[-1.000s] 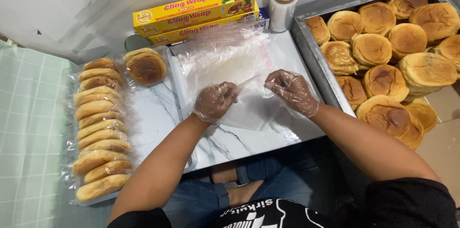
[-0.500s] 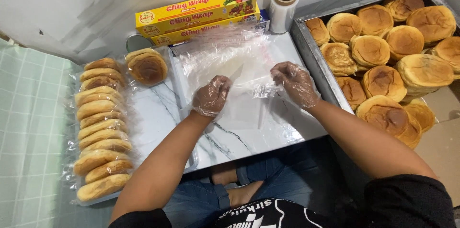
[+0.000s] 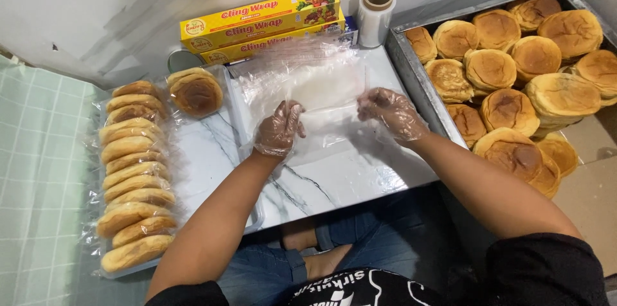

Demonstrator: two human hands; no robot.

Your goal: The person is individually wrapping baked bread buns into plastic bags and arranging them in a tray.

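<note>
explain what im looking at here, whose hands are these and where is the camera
The camera sits on a person's head and looks down, so both arms are that person's own. The left hand and right hand wear thin clear plastic gloves and press flat on a clear plastic sheet spread over a marble-patterned board. Neither hand lifts anything. To the left lies a row of wrapped buns. To the right, a metal tray holds unwrapped buns. At the back are yellow film boxes and a film roll.
</note>
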